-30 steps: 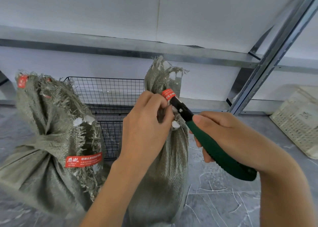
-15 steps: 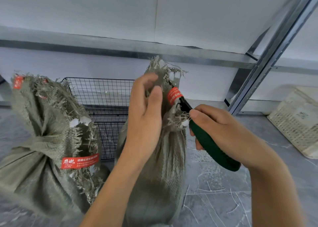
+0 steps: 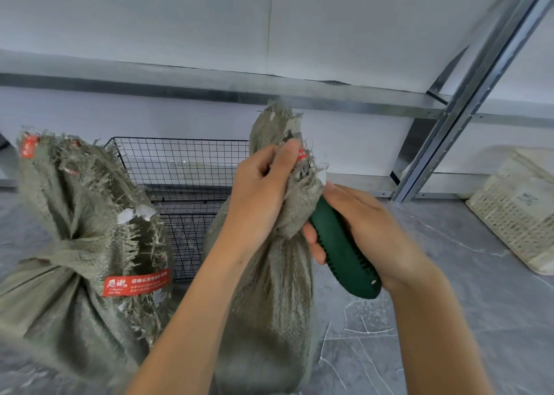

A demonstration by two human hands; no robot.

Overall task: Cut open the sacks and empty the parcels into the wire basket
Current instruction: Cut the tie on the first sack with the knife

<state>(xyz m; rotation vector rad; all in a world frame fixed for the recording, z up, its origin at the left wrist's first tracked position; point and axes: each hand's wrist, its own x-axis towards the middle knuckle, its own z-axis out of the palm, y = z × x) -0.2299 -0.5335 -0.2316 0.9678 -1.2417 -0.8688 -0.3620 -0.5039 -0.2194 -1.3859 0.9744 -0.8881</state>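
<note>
I'm gripping the neck of the woven sack (image 3: 269, 289) in my left hand (image 3: 257, 193), fingers curled round it, while my right hand (image 3: 368, 232) is clenching the green-handled knife (image 3: 341, 250) (blade hidden in the fabric). Neither this one nor the second sack (image 3: 75, 244) looks emptied yet. The wire basket (image 3: 180, 160) is standing just behind them, and the grey floor (image 3: 449, 319) at right is offering room.

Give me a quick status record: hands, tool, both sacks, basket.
left hand: grips the bunched neck of the middle sack
right hand: holds the green cutter by its handle, at the sack's neck
blade: hidden behind the fabric
left sack: tied shut, red tape across it, untouched
wire basket: behind and between the two sacks
parcels: none visible
</note>
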